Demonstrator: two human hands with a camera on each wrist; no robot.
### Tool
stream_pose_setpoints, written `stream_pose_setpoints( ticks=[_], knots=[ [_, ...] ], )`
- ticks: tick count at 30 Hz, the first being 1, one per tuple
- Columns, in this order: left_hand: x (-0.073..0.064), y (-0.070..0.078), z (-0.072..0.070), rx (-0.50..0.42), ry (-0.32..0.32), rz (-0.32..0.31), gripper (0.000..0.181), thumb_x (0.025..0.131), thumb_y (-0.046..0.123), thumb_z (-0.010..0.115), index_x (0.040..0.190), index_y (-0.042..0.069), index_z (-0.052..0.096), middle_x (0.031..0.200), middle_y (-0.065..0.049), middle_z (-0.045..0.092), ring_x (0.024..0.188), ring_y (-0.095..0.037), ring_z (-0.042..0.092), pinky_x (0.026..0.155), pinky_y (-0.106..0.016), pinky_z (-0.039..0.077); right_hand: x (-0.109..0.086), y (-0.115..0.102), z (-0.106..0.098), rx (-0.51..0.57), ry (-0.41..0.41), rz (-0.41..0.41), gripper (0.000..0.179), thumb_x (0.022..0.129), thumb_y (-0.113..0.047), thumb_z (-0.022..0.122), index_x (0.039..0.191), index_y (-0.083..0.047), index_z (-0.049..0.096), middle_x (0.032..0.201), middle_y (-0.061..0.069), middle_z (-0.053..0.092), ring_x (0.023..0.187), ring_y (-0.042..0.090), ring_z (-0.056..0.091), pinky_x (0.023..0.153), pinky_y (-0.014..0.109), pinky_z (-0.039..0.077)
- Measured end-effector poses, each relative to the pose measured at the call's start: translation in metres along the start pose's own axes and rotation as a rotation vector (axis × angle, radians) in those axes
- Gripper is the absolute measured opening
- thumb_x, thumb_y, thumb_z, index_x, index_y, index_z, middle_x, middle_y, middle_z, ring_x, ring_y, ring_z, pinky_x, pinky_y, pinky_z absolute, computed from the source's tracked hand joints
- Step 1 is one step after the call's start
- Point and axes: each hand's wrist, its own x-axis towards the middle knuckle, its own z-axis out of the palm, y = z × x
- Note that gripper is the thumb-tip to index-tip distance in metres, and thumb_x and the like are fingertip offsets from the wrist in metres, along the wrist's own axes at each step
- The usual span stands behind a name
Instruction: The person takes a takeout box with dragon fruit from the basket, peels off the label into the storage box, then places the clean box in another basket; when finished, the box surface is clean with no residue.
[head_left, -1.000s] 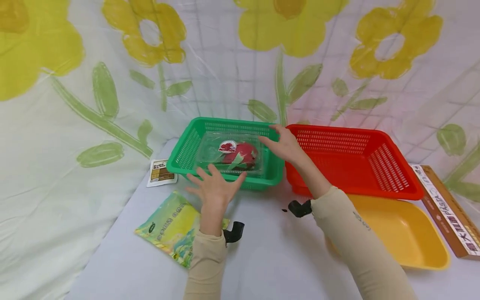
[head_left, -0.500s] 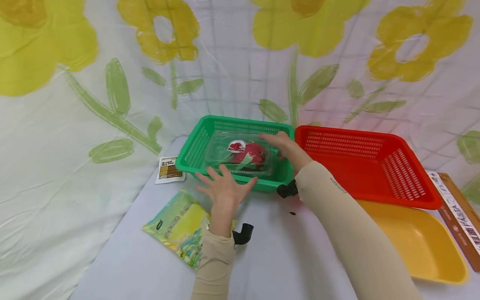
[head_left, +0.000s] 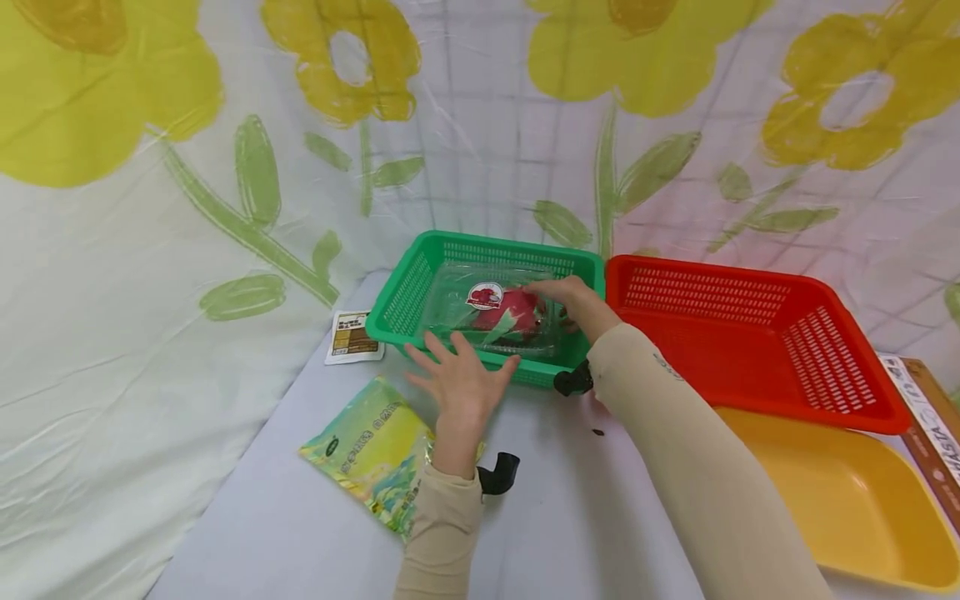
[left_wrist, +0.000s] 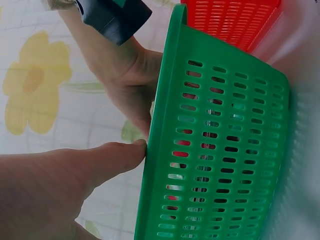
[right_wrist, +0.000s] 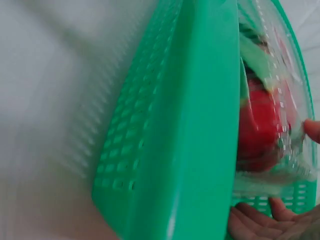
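Observation:
A clear plastic box (head_left: 448, 304) with a pink dragon fruit (head_left: 508, 314) inside lies in the green basket (head_left: 517, 249). My right hand (head_left: 577, 302) reaches into the basket at the box's right end. One fingertip is at the lid, while the other fingers (right_wrist: 255, 222) extend low beside that end. My left hand (head_left: 461, 383) hovers at the near rim with its fingers spread. In the left wrist view, a digit of the left hand (left_wrist: 115, 157) comes up to the basket rim; whether it presses there I cannot tell.
Right of the green basket stands a red basket (head_left: 720, 346), with a yellow tray (head_left: 832, 492) in front. A pasta box (head_left: 930, 425) lies at far right. Left are a yellow-green bag (head_left: 367, 454) and a small packet (head_left: 352, 337). A flowered curtain (head_left: 480, 125) hangs behind.
My right hand has come down and leftward from above the basket's right rim to the box's end. The left hand stays spread near the front rim. The head view has shifted rightward.

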Motion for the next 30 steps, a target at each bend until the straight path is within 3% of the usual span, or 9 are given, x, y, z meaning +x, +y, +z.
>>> stream_pose_setpoints(
  ticks=[4,8,13,17,22,30],
  knots=[
    [-0.003,-0.001,0.004,-0.022,0.045,-0.007,0.101,0.081,0.073,0.06,0.149,0.001,0.038,0.157,-0.031,0.015,0.142,-0.057,0.005,0.107,-0.073,0.016,0.003,0.002,0.004,0.062,-0.076,0.029,0.094,0.087,-0.054,0.066,0.154,-0.005,0.021,0.149,0.024,0.035,0.132,0.044,0.04,0.106,0.052,0.04],
    [-0.009,0.0,0.013,-0.108,0.118,-0.028,0.099,0.081,0.07,0.063,0.147,0.0,0.039,0.158,-0.031,0.008,0.143,-0.055,0.004,0.107,-0.072,0.019,0.003,0.002,0.008,0.171,-0.155,0.037,0.09,0.089,-0.053,0.064,0.156,-0.009,0.022,0.152,0.023,0.031,0.132,0.046,0.04,0.105,0.053,0.041],
    [-0.015,0.001,0.026,-0.294,0.209,-0.067,0.1,0.08,0.063,0.071,0.149,0.001,0.033,0.159,-0.029,-0.002,0.144,-0.052,0.004,0.107,-0.07,0.023,0.005,0.001,0.013,0.297,-0.232,0.014,0.082,0.093,-0.047,0.061,0.156,-0.011,0.024,0.154,0.024,0.025,0.135,0.049,0.036,0.106,0.058,0.037],
    [-0.016,0.002,0.034,-0.455,0.238,-0.108,0.104,0.078,0.057,0.076,0.151,0.003,0.027,0.159,-0.029,-0.009,0.143,-0.052,0.012,0.106,-0.065,0.03,0.01,0.0,0.016,0.349,-0.279,0.005,0.083,0.093,-0.043,0.062,0.157,-0.013,0.018,0.156,0.025,0.02,0.139,0.048,0.03,0.109,0.06,0.032],
    [-0.014,0.004,0.04,-0.598,0.21,-0.14,0.105,0.078,0.053,0.078,0.152,0.008,0.018,0.158,-0.03,-0.009,0.128,-0.054,0.041,0.094,-0.058,0.045,0.008,-0.002,0.015,0.357,-0.25,-0.03,0.083,0.091,-0.043,0.064,0.157,-0.013,0.021,0.156,0.021,0.019,0.137,0.044,0.033,0.107,0.057,0.036],
    [-0.01,0.005,0.046,-0.716,0.186,-0.138,0.103,0.079,0.049,0.077,0.151,0.012,0.012,0.159,-0.027,-0.005,0.119,-0.051,0.049,0.089,-0.057,0.048,0.001,-0.003,0.019,0.359,-0.154,-0.083,0.088,0.084,-0.047,0.071,0.152,-0.01,0.03,0.154,0.016,0.026,0.127,0.042,0.045,0.093,0.051,0.05]
  ],
)
